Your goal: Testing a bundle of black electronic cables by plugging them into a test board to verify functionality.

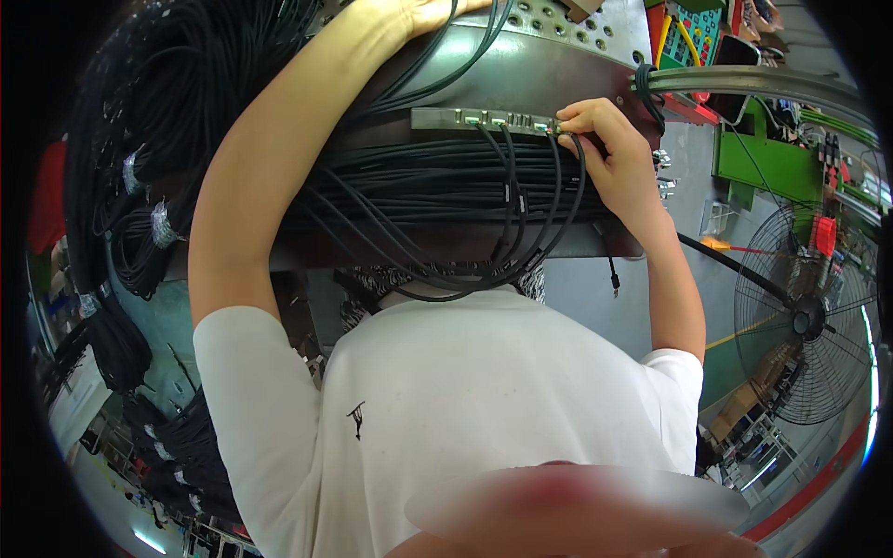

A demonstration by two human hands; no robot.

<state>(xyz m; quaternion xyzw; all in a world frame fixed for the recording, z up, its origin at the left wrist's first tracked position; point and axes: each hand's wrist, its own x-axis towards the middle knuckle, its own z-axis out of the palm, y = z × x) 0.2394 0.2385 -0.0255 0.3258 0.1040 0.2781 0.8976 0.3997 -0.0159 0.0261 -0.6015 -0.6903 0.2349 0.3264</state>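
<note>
My right hand (614, 139) pinches a small cable connector (564, 128) with thumb and forefinger at the right end of a narrow metal strip (433, 118). Several black cables (510, 177) have their ends in slots along this strip and loop down toward my shirt. My left hand (423, 13) reaches to the far edge of the picture, beside a few black cables (474, 51) that run over the dark metal bench (549, 65). Its fingers are mostly cut off by the upper edge. A thick bundle of black cables (419, 181) lies along the near side of the strip.
Large hanks of black cable (195, 74) are heaped at the left, some bound with silvery ties (163, 223). A perforated metal plate (595, 33) lies at the far side. To the right are a curved metal rail (744, 82), a green stand (767, 153) and a black floor fan (807, 321).
</note>
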